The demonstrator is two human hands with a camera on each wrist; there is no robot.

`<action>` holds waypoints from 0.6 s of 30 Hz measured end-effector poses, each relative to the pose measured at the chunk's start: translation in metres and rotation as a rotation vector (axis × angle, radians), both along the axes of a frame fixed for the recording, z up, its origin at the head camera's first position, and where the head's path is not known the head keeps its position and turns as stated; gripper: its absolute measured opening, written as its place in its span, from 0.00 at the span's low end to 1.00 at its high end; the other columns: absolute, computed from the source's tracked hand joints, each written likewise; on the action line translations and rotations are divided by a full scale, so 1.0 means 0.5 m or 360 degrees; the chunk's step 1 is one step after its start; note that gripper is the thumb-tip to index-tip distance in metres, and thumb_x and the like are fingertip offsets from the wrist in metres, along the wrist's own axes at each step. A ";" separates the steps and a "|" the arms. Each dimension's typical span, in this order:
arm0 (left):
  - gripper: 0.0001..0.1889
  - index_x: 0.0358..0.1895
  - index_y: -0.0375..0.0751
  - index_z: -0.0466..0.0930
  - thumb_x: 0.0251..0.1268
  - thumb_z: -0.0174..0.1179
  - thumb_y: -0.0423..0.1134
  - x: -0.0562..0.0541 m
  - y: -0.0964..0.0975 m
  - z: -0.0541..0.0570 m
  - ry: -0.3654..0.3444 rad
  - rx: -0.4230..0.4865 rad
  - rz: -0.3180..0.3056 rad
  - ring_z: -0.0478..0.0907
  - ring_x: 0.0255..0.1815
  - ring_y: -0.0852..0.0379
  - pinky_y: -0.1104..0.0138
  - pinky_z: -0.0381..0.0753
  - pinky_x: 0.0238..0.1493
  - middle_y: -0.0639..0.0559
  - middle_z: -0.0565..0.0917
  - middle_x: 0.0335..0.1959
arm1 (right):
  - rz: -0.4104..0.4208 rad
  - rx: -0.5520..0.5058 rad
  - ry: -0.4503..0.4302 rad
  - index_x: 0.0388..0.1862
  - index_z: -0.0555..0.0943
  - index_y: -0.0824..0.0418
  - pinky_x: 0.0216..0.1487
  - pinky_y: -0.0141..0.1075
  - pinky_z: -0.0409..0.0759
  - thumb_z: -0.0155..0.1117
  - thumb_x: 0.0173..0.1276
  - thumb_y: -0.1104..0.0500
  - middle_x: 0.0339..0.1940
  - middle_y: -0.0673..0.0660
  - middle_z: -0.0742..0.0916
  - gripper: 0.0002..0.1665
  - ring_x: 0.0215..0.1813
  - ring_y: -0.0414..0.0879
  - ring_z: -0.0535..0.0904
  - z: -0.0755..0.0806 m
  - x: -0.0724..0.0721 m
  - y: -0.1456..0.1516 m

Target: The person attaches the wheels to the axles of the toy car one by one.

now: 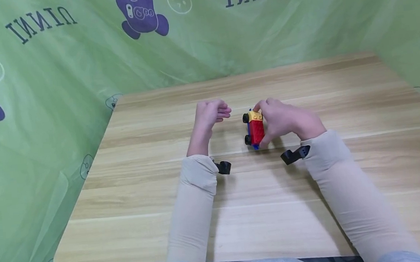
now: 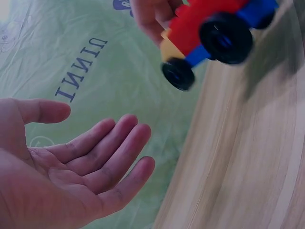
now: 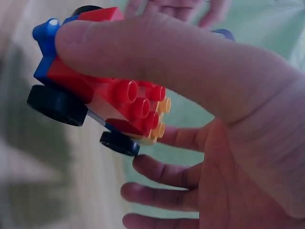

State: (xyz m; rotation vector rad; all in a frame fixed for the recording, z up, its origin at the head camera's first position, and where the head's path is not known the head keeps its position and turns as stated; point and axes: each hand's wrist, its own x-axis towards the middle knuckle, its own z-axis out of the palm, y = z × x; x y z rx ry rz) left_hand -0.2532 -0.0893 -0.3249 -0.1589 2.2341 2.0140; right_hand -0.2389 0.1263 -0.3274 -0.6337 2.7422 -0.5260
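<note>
A small toy car (image 1: 257,132) built of red, yellow and blue bricks has black wheels and a blue base. My right hand (image 1: 281,116) grips it between the thumb at the near end and a finger at the far yellow end. In the right wrist view the thumb presses against the red and blue end of the toy car (image 3: 76,88), and its studs face the palm. Left of the car, my left hand (image 1: 210,113) is held above the table with relaxed fingers and nothing in it. The left wrist view shows its palm and spread thumb (image 2: 52,112), apart from the car's wheels.
A light wooden table (image 1: 143,186) lies under both hands. Green printed cloth (image 1: 77,76) hangs behind it and along the sides. Each wrist carries a black camera, one on the left (image 1: 223,167) and one on the right (image 1: 295,155).
</note>
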 end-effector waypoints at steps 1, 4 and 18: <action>0.15 0.48 0.28 0.84 0.70 0.54 0.37 0.000 0.000 0.001 -0.0005 -0.0005 -0.0002 0.86 0.50 0.39 0.59 0.84 0.48 0.36 0.89 0.46 | -0.0002 0.0019 -0.0016 0.68 0.64 0.68 0.61 0.55 0.76 0.88 0.37 0.46 0.57 0.69 0.74 0.64 0.58 0.61 0.71 -0.005 -0.001 -0.004; 0.16 0.49 0.28 0.83 0.71 0.54 0.37 -0.001 0.002 0.003 -0.0010 -0.0017 -0.0002 0.86 0.50 0.38 0.67 0.83 0.38 0.36 0.88 0.46 | -0.0025 0.0064 -0.0047 0.69 0.64 0.68 0.63 0.55 0.76 0.88 0.38 0.45 0.58 0.68 0.74 0.63 0.59 0.61 0.71 -0.016 -0.004 -0.013; 0.15 0.48 0.27 0.84 0.72 0.52 0.35 -0.004 0.005 0.001 0.0010 -0.0031 0.0036 0.87 0.41 0.47 0.53 0.83 0.55 0.38 0.89 0.44 | -0.0090 -0.0111 -0.0179 0.78 0.61 0.61 0.59 0.55 0.74 0.83 0.50 0.48 0.63 0.70 0.67 0.61 0.58 0.60 0.68 -0.055 -0.032 -0.009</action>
